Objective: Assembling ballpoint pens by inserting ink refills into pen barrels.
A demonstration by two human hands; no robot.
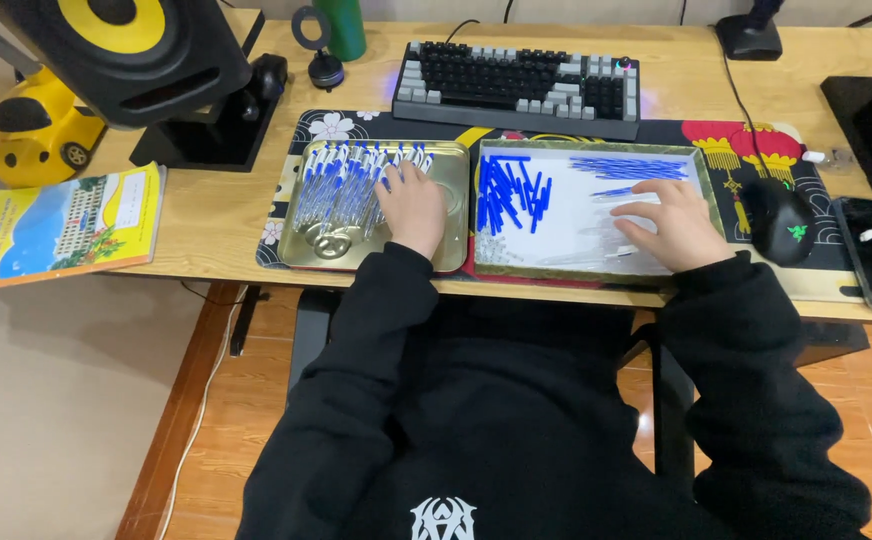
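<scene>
Head view, looking down at a wooden desk: the left hand lies flat, fingers loosely spread and gripping nothing, on assembled blue-capped clear pens in a gold metal tray. The right hand rests with fingers slightly apart, holding nothing, on clear pen barrels in a white-lined rectangular tray, with loose blue caps to its left and thin blue refills just beyond its fingertips. At the desk's left edge lies a yellow picture book with a blue-and-green cover, and behind the trays stands a black-and-grey keyboard.
</scene>
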